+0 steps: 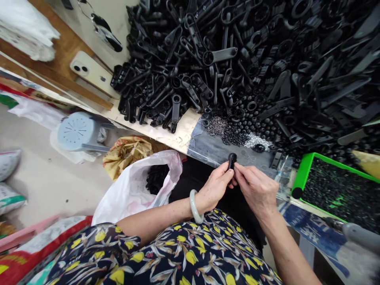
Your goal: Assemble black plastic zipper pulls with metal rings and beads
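Observation:
Both hands meet at the table's near edge around one small black plastic part with a ring-shaped end sticking up. My left hand, with a pale green bangle on the wrist, pinches the part from the left. From the right, the fingertips of my right hand close on the same part. Just beyond the hands lie small heaps of tiny dark and silvery pieces. A huge pile of black plastic handles and rings fills the table behind.
A green tray of small black pieces sits at the right. A white plastic bag holding black parts hangs at the left, below the table edge. A phone lies at the far left, a grey stool stands on the floor.

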Demonstrator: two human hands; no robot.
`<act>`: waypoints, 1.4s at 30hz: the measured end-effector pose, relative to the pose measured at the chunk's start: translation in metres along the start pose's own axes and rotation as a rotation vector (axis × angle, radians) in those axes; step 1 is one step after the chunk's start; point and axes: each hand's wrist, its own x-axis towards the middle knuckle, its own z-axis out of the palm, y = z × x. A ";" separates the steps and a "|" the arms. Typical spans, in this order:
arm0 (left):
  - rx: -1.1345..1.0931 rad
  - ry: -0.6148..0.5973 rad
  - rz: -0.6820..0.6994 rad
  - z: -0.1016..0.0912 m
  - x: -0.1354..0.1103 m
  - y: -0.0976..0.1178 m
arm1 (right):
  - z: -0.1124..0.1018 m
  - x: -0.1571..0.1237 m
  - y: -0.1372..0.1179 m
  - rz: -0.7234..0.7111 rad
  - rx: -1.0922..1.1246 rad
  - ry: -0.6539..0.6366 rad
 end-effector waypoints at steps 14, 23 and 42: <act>0.116 -0.020 0.009 -0.008 0.004 -0.001 | -0.007 0.019 0.005 -0.172 -0.166 -0.102; 0.206 -0.035 0.053 -0.014 0.005 -0.004 | -0.002 0.029 -0.002 -0.290 -0.291 -0.248; -0.104 0.043 -0.110 -0.023 0.015 0.010 | -0.019 0.011 -0.028 0.002 -0.059 -0.351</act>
